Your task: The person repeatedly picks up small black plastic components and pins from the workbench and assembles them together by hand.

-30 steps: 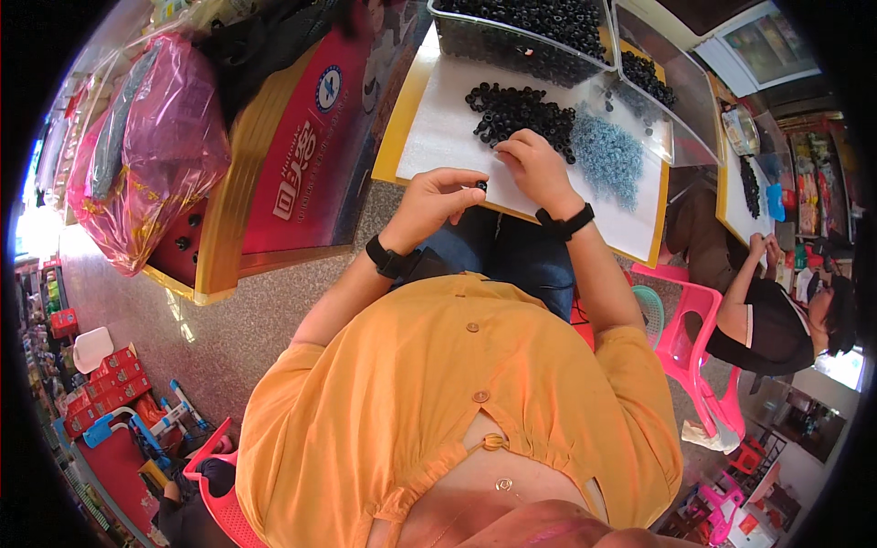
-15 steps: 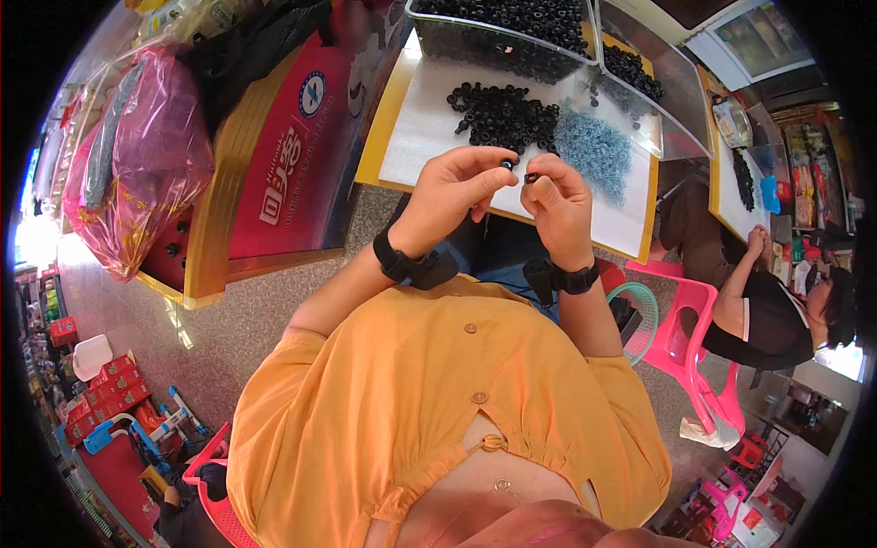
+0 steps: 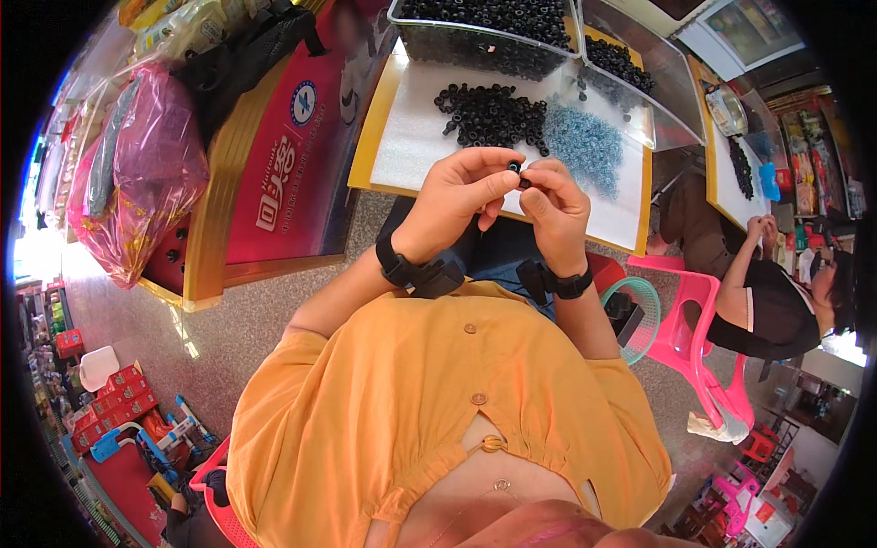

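Note:
My left hand point(image 3: 454, 201) pinches a small round black part point(image 3: 514, 167) with a hollow middle between thumb and index finger. Close against it, my right hand point(image 3: 557, 208) grips a second tiny black piece point(image 3: 524, 184) in its fingertips. The two pieces meet or nearly meet; the fingers partly hide the contact. Both hands are above the near edge of a white-topped table point(image 3: 408, 123) with a yellow rim. Just beyond them lie a heap of black ring-like parts point(image 3: 489, 114) and a spread of small translucent pale-blue pieces point(image 3: 585, 146).
Clear plastic bins point(image 3: 416, 36) of black parts stand at the table's far side. A pink board point(image 3: 301, 173) and a pink plastic bag point(image 3: 146, 173) are at left. At right are a green basket point(image 3: 644, 320), a pink stool point(image 3: 681, 310) and another person point(image 3: 767, 297) at a table.
My right hand has moved left, bringing its black piece up to the one in my left hand. The view has shifted slightly, so the table sits a little further left.

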